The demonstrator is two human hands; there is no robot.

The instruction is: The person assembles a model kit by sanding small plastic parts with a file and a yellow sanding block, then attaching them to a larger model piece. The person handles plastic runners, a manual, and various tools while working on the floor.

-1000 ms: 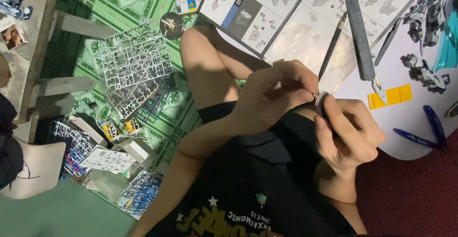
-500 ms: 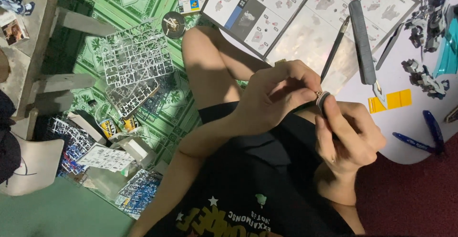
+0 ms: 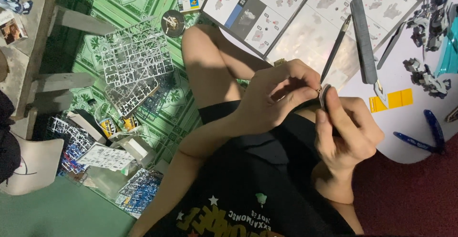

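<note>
My left hand reaches in from the lower left and pinches a tiny pale part between thumb and fingertips. My right hand sits just to its right, holding a small thin grey piece upright under the thumb. The two hands meet over my lap, with the tiny part touching the grey piece. My bent bare leg lies behind the left hand. What the palms hide I cannot make out.
An open picture manual lies ahead, with a slim black knife and a long dark file on it. Right: a yellow slip, blue pens, grey model parts. Left: plastic part frames on green patterned floor.
The hands stay together in the same hold; only the fingers shift slightly. The view has drifted a little.
</note>
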